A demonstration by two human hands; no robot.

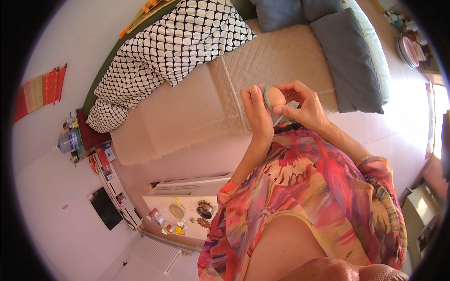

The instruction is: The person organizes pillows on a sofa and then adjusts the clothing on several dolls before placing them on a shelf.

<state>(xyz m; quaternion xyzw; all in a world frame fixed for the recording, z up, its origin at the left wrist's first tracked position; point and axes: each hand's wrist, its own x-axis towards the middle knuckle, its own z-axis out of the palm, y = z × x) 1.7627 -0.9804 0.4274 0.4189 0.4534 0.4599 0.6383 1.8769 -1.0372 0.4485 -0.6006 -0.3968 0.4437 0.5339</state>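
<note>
My left hand (pixel 258 109) holds a small round object (pixel 275 98) with a grey rim and a smooth tan face; I cannot tell exactly what it is. On the opposite side, my right hand (pixel 303 105) grips its edge, with the thumb laid against the tan face. Something whitish and thin (pixel 277 120) shows just below, between the hands, partly hidden by the fingers. Both hands are in front of my waist, over the near edge of a sofa (pixel 197 102) with a beige quilted cover.
Black-and-white patterned cushions (pixel 175 45) and grey cushions (pixel 342 56) lie along the sofa. A white coffee table (pixel 158 202) at lower left bears a glass plate (pixel 176 211) and several small items. Farther left are a television (pixel 104 208), a water bottle (pixel 69 141) and a radiator (pixel 155 253).
</note>
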